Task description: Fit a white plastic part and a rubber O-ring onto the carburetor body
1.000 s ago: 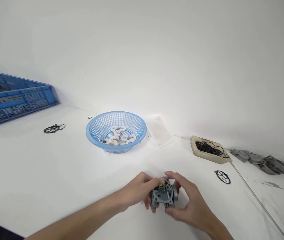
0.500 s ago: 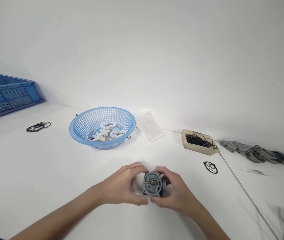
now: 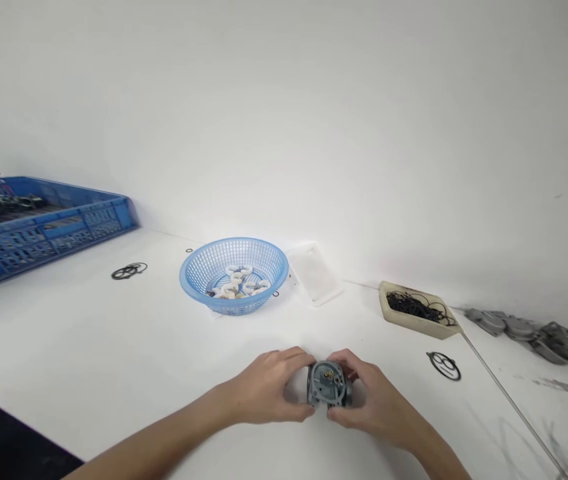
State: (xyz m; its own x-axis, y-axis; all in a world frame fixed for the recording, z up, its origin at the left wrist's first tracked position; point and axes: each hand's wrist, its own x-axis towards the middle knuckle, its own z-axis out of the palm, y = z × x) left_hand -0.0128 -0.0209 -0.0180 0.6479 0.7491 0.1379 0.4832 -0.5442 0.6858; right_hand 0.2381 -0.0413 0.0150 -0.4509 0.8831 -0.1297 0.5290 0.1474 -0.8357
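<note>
A grey metal carburetor body (image 3: 328,383) is held low over the white table, its open round face with small brass jets turned up toward me. My left hand (image 3: 277,387) grips its left side, fingers at the far edge and thumb at the near edge. From the right, my right hand (image 3: 371,400) clasps the same part with its thumb in front and fingers behind. Black rubber gaskets (image 3: 444,366) lie on the table to the right of my right hand.
A light blue basket (image 3: 191,285) holds white ring-shaped parts. Beside it lies a white tray (image 3: 317,277). A cream container (image 3: 414,325) holds black rubber rings, with grey metal covers (image 3: 519,328) farther right. The blue crate (image 3: 59,230) at left contains metal parts; black rings (image 3: 129,271) lie near it.
The view has swung left, so the table's things appear farther right and lower and more of the blue crate shows. The carburetor body is tilted slightly; both hands still hold it.
</note>
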